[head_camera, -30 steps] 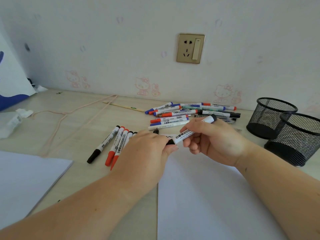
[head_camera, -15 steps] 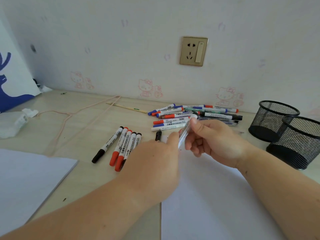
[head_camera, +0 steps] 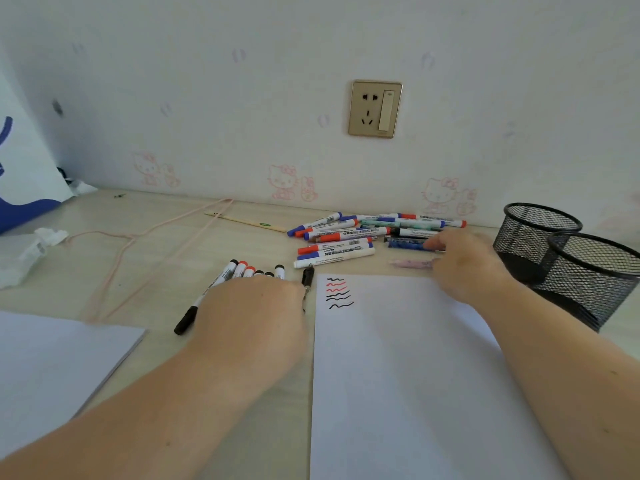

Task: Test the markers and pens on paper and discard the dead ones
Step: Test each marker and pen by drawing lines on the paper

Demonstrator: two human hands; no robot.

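Just beyond the right hand's fingers [head_camera: 437,242] lies the pile of markers and pens [head_camera: 363,233], heaped near the wall; the fingertips reach the pile's near right edge at a dark blue pen [head_camera: 405,243], but motion blur hides whether they grip it or only touch it. A pink pen [head_camera: 410,263] lies on the desk just under that right hand [head_camera: 467,268]. The left hand [head_camera: 252,306] rests palm down over a row of tested markers [head_camera: 239,270], whose capped ends stick out past its knuckles; its fingers are hidden, so how they lie cannot be told. A small black pen [head_camera: 307,277] lies just right of that hand, beside the sheet of paper [head_camera: 415,375], whose top left corner carries black and red squiggles [head_camera: 338,293]. Right of the right hand stand two black mesh pen holders [head_camera: 568,258]. A second sheet [head_camera: 52,368] lies left of the left forearm.
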